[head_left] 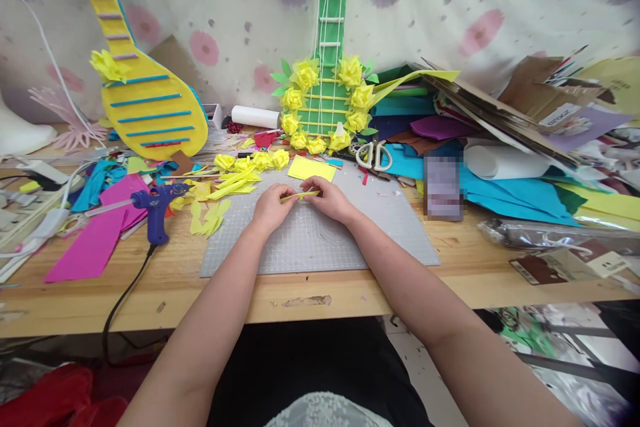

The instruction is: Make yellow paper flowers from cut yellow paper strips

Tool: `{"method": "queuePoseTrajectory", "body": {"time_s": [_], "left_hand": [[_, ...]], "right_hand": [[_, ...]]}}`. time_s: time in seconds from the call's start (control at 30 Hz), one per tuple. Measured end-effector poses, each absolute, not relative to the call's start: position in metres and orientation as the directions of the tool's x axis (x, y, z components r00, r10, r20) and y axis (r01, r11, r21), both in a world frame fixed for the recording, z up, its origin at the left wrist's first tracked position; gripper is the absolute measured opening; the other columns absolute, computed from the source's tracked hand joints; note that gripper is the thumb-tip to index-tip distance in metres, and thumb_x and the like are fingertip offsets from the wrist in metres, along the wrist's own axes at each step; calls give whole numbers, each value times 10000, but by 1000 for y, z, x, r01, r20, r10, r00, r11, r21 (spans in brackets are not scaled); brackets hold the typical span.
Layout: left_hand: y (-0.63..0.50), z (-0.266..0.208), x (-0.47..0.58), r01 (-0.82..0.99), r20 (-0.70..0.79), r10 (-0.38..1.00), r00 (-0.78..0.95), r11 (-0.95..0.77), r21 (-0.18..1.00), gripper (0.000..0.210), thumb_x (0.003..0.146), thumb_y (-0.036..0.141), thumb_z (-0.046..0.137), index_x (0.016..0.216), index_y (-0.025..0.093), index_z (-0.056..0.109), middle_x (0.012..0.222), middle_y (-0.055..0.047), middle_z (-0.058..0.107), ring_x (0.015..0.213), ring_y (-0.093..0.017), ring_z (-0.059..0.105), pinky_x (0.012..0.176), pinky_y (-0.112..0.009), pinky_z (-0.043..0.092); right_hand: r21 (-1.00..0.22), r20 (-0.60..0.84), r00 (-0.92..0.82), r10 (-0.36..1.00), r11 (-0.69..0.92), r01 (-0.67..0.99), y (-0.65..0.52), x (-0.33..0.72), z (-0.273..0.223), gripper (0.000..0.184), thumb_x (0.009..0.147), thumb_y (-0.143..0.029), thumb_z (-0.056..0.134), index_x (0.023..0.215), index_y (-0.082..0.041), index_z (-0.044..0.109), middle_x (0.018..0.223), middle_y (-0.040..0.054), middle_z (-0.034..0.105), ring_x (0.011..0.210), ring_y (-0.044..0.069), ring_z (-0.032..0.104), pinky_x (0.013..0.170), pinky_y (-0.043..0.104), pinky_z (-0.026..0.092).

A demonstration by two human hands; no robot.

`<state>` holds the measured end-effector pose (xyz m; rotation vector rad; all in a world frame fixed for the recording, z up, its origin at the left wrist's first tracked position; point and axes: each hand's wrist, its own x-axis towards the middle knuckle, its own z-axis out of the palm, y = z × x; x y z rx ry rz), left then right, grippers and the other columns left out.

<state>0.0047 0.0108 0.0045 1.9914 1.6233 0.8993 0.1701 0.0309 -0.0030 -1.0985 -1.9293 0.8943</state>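
Note:
Over the grey cutting mat (320,247), my left hand (273,207) and my right hand (330,199) pinch a narrow yellow paper strip (301,195) between them, one at each end. Just behind the fingers lies a yellow paper sheet (313,168). Several yellow paper roses (253,161) and loose yellow paper petals (209,218) are to the left of my left hand. A pair of scissors (374,157) with white handles rests beyond my right hand. The fingertips partly cover the strip.
A blue glue gun (157,210) stands at the left with its cord hanging over the edge. Behind, a green guitar shape (327,100) with yellow roses and a yellow lute shape (155,107) lean upright. Coloured paper (515,197) and cardboard (530,93) pile up at right.

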Motion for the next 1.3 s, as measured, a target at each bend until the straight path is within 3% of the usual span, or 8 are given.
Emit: {"method": "queuePoseTrajectory", "body": {"time_s": [0.1,0.2,0.33,0.53,0.7,0.97,1.3], "left_hand": [[12,3,4,545,121,988,93,-152,825,137,704,298,581,750,174,617,750,-20,639,703,-143,592,666,-290,467],[10,6,6,300,-72,992,106,37,953,199,681,321,613,778,148,617,722,-36,650,634,-139,611,581,-279,490],[7,14,7,110,-240,967,86,231,967,218,643,283,669,772,112,628,767,-76,675,643,-143,638,575,-263,509],[5,22,3,67,-312,943,114,306,950,234,619,240,701,795,97,642,836,-107,689,707,-162,656,571,-235,515],[6,21,2,53,-309,943,124,305,951,278,632,312,696,811,106,640,840,-112,693,709,-171,661,550,-229,514],[7,21,3,78,-349,929,125,341,937,185,687,262,653,786,106,634,795,-104,697,646,-148,656,520,-213,503],[6,21,5,62,-322,935,151,316,947,279,632,324,697,793,105,633,790,-102,691,664,-162,656,537,-233,502]], "right_hand": [[-916,180,-366,913,291,276,33,172,-2,244,685,-210,542,926,-175,529,825,2,583,736,115,535,702,264,419],[-960,133,-322,937,202,194,33,173,2,263,655,-228,573,908,-180,521,799,-7,577,694,112,527,669,261,417],[-987,98,-282,954,129,96,34,174,5,303,608,-238,616,886,-183,511,767,-24,568,647,98,503,640,252,397],[-998,53,-237,970,56,7,34,177,4,351,583,-268,637,899,-188,506,579,-86,463,541,76,432,570,233,340],[-997,41,-258,965,24,-70,34,175,3,366,556,-254,672,879,-194,509,592,-80,498,553,71,447,584,232,342],[-992,11,-237,971,-20,-128,34,173,2,365,546,-252,683,866,-199,514,617,-77,512,562,68,469,587,231,355],[-983,12,-235,972,-31,-179,34,172,1,363,553,-252,693,862,-194,512,597,-83,503,549,59,465,577,220,369]]}}
